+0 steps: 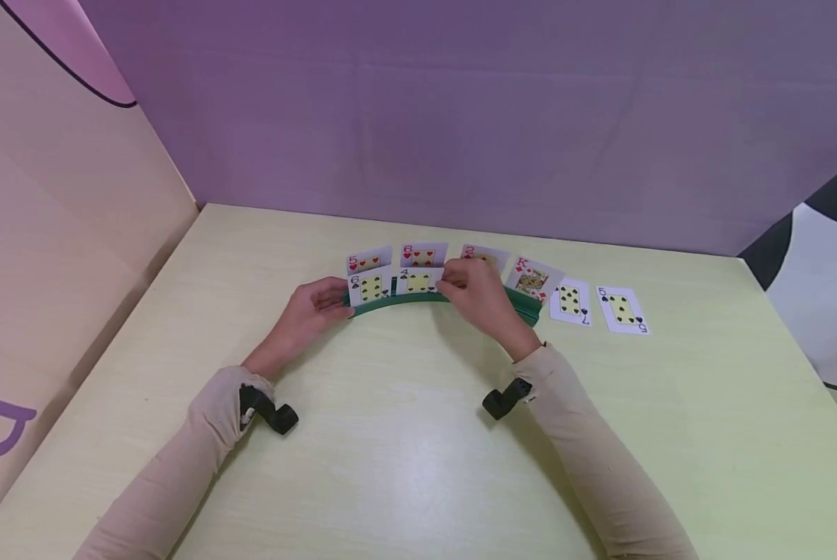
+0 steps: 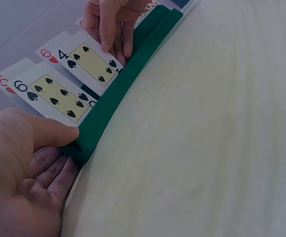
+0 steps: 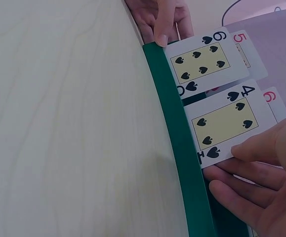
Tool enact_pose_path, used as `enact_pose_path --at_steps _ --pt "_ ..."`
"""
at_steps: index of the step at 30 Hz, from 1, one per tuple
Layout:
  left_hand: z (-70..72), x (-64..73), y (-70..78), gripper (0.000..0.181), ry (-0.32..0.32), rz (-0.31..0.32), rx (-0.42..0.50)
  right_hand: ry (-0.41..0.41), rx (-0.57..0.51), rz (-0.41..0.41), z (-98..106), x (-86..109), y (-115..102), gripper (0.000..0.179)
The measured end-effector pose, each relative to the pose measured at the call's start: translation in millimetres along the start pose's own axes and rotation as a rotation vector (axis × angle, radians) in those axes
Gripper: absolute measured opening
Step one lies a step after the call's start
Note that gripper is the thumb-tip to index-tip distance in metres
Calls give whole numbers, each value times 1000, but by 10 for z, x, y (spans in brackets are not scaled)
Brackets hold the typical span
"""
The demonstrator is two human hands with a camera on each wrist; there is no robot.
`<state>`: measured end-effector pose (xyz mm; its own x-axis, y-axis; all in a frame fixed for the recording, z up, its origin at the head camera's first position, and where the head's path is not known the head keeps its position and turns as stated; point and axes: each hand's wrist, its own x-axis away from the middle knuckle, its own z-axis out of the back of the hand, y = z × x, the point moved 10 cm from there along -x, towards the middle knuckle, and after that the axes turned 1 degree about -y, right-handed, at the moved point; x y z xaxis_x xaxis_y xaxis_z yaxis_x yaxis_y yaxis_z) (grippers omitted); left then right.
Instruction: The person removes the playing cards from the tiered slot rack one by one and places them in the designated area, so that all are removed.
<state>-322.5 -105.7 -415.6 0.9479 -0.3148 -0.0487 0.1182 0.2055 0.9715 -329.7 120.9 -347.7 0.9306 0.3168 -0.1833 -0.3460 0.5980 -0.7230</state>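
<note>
A curved green card holder (image 1: 418,298) stands on the table, its left end gripped between the thumb and fingers of my left hand (image 1: 306,315). My right hand (image 1: 481,299) pinches the right edge of the four of spades (image 3: 224,123), whose lower edge is at the holder's front slot. Left of it, the six of spades (image 2: 54,96) stands in the same front row. Behind these are the five of hearts (image 1: 365,259) and the six of hearts (image 1: 423,255). A red two (image 1: 492,253) is partly hidden by my right hand. The king of diamonds (image 1: 533,278) leans at the right end.
On the table (image 1: 390,467), right of the holder, lie the seven of spades (image 1: 569,302) and the five of spades (image 1: 623,310). The seven's upper left is overlapped by the king in the head view. A purple partition (image 1: 460,117) rises behind the table's far edge.
</note>
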Motion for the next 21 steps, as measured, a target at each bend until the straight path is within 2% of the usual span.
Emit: enact_pose_path --at_steps 16,21 --pt "63 9 -14 40 7 1 -1 -13 -1 38 -29 -32 -62 7" --pt "95 18 -33 41 16 11 -6 7 10 72 7 -35 -107 8"
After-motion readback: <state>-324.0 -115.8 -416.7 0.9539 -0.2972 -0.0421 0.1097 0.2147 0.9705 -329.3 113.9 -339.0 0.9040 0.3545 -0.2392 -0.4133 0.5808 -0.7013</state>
